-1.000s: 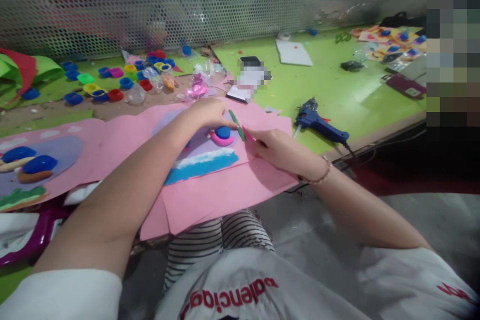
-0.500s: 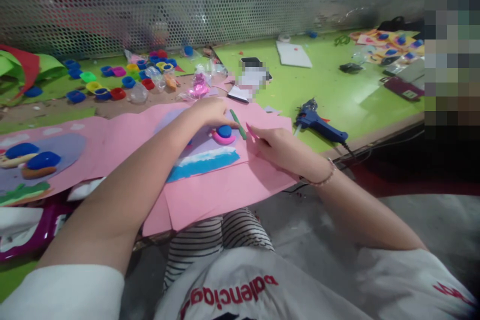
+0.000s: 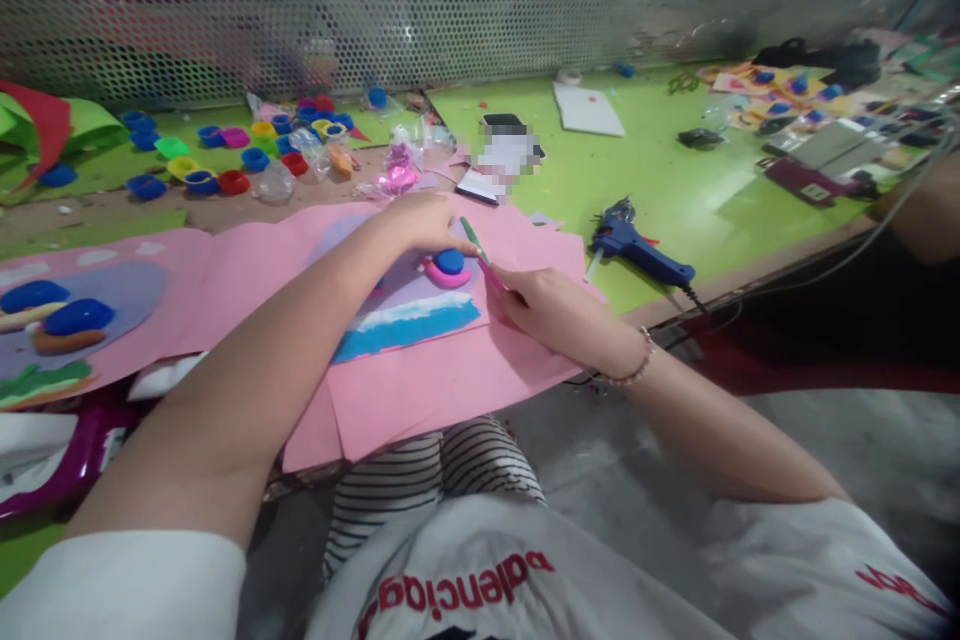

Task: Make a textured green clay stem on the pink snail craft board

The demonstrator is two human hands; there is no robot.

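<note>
My left hand (image 3: pixel 426 222) rests on the pink sheet (image 3: pixel 420 380), fingers stretched out, one fingertip at a thin green clay strip (image 3: pixel 469 232). Pinched in my right hand (image 3: pixel 559 312) is a slim pink modelling tool (image 3: pixel 491 273), its tip at the strip's lower end. Just below my left fingers sit a blue clay dome (image 3: pixel 450 262) and a curved pink clay piece (image 3: pixel 448 280). A blue and white clay band (image 3: pixel 409 325) runs along the bottom of the purple area. My left hand and forearm hide part of the picture.
To the right lies a blue glue gun (image 3: pixel 641 250) with its cord. Behind the sheet are a phone (image 3: pixel 504 123) and a white board (image 3: pixel 589 108). Several coloured clay tubs (image 3: pixel 202 182) stand at the back left. Another clay picture (image 3: pixel 75 320) lies at left.
The pink tool in my right hand has moved left onto the lower end of the green strip. My left hand has stayed nearly in place.
</note>
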